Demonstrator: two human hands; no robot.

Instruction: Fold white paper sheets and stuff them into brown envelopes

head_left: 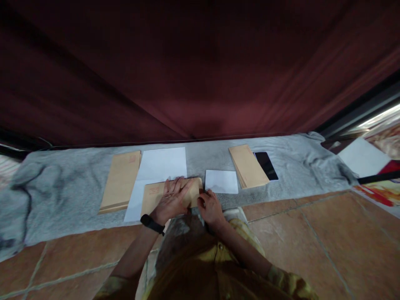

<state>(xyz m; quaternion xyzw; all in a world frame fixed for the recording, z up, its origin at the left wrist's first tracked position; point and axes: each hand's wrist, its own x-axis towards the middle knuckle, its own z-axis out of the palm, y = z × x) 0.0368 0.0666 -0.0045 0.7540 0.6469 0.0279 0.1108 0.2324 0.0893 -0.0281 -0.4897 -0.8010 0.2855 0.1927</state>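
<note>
A brown paper envelope with small red print lies crosswise in front of me, partly over white paper sheets. My left hand, with a dark band on its wrist, rests palm-up on the envelope with fingers stretched out. At the envelope's right end, my right hand has its fingers curled in and pinched at the edge; its fingertips are partly hidden. Just beyond that hand lies a smaller folded white paper.
One stack of brown envelopes lies at left, another stack at right beside a dark phone. A grey cloth covers the surface. Behind it hangs a dark red curtain. Tiled floor shows in front.
</note>
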